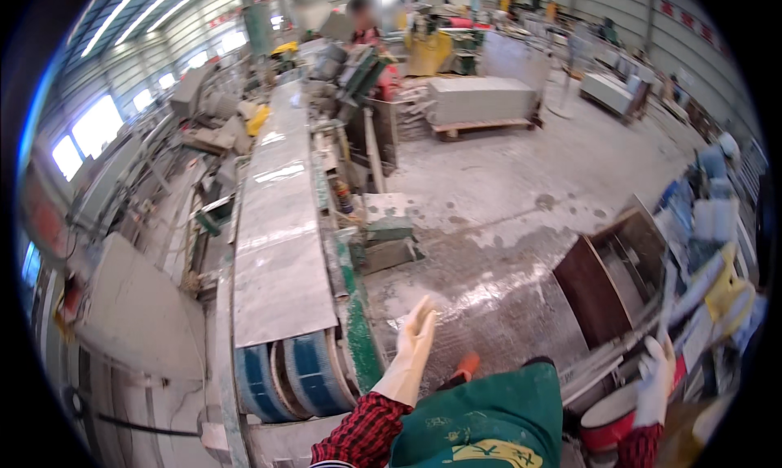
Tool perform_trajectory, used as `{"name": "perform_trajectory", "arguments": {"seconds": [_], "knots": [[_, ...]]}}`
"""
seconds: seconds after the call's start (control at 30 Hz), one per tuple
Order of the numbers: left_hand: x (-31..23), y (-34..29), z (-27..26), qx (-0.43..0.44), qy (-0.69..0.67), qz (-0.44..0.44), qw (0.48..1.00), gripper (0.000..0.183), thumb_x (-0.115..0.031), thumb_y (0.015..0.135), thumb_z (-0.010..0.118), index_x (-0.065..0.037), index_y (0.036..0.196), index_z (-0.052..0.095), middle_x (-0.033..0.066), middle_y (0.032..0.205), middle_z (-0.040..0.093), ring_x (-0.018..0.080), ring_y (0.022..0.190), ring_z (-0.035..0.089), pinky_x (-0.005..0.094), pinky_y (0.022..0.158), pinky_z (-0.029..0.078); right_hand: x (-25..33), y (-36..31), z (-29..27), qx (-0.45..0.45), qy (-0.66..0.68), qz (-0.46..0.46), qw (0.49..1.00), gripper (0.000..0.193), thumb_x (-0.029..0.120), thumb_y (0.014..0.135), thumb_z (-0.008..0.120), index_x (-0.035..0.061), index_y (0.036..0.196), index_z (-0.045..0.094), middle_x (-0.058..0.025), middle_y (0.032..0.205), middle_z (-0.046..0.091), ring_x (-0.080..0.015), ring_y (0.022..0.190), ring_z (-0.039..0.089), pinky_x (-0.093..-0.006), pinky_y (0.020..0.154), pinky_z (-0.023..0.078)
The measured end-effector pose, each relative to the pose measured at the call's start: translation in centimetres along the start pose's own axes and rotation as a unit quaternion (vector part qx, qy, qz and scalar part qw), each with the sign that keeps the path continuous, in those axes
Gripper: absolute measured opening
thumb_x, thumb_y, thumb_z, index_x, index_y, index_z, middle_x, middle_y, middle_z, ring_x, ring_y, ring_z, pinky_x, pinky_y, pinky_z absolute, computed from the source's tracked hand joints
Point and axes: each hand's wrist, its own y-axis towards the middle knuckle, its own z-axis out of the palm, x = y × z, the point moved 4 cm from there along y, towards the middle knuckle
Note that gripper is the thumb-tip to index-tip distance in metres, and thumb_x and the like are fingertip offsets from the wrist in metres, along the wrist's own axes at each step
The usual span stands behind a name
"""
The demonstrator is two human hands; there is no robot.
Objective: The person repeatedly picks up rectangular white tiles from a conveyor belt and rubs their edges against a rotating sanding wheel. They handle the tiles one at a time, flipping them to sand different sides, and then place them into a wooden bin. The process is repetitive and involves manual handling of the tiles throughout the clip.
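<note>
Grey slab (281, 293), flat, lies left of both hands, its near end over two blue bands (314, 374); its long axis runs straight away from the person; a green rail (360, 338) stands between it and the left hand (415, 342), much the nearer of the two; that gloved hand is raised, fingers extended and close together, nothing visible in its grasp, fingertips pointing away from the person, apart from the slab; further right, past the green apron (481, 419), the gloved right hand (654, 378) is low beside a red bucket (607, 435), near the lower end of a pale strip (669, 297); whether it grips the strip cannot be told; that strip, too, points away from the person, lengthwise.
</note>
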Motion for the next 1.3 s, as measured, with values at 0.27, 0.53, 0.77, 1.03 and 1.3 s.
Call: {"name": "perform_trajectory", "arguments": {"seconds": [0.27,0.53,0.77,1.03,1.3], "knots": [[-7.5,-5.2,15.7,0.095,-0.206,-0.143,0.963,0.061,-0.025,0.106,0.061,-0.012,0.16,0.035,0.0183,0.154,0.049,0.0347,0.132,0.058,0.0499,0.109,0.052,1.7,-9.3,24.9,0.317,-0.032,0.074,0.945,0.083,0.006,0.07,0.09,0.0086,0.146,0.058,-0.0115,0.134,0.066,-0.0233,0.122,0.063,-0.0364,0.102,0.051],[-9.6,-5.6,6.7,-0.104,-0.125,-0.137,0.977,0.047,-0.027,0.101,0.067,-0.007,0.142,0.057,0.0134,0.13,0.068,0.0293,0.11,0.069,0.0447,0.094,0.058,-2.9,-12.3,30.5,0.428,-0.199,-0.288,0.833,0.061,0.029,0.093,0.076,0.0123,0.148,0.055,-0.0201,0.158,0.047,-0.0389,0.14,0.051,-0.042,0.114,0.044],[-8.2,-7.0,5.5,-0.042,-0.225,-0.243,0.942,0.047,-0.034,0.105,0.06,-0.005,0.141,0.057,0.0135,0.13,0.068,0.0305,0.11,0.07,0.0469,0.093,0.06,-2.2,-11.1,30.4,0.521,-0.052,-0.087,0.848,0.073,0.022,0.094,0.078,0.0069,0.157,0.043,-0.0202,0.141,0.063,-0.0297,0.129,0.061,-0.0419,0.109,0.048],[-14.1,-10.7,10.6,0.073,-0.168,-0.277,0.943,0.051,-0.035,0.106,0.057,-0.002,0.144,0.054,0.0145,0.129,0.068,0.026,0.109,0.071,0.0402,0.093,0.061,-3.6,-4.4,32.8,0.414,-0.03,-0.066,0.907,0.091,0.038,0.091,0.081,0.0104,0.163,0.032,-0.0251,0.149,0.052,-0.0341,0.129,0.059,-0.0456,0.11,0.049],[-12.5,-10.2,10.5,0.046,-0.115,-0.301,0.945,0.05,-0.036,0.103,0.063,-0.003,0.141,0.059,0.0103,0.121,0.072,0.0213,0.101,0.072,0.0349,0.088,0.06,-3.3,-0.6,34.2,0.336,0.0,-0.034,0.941,0.075,0.024,0.096,0.076,0.0009,0.158,0.039,-0.0175,0.119,0.071,-0.0202,0.106,0.067,-0.0348,0.096,0.052]]}}
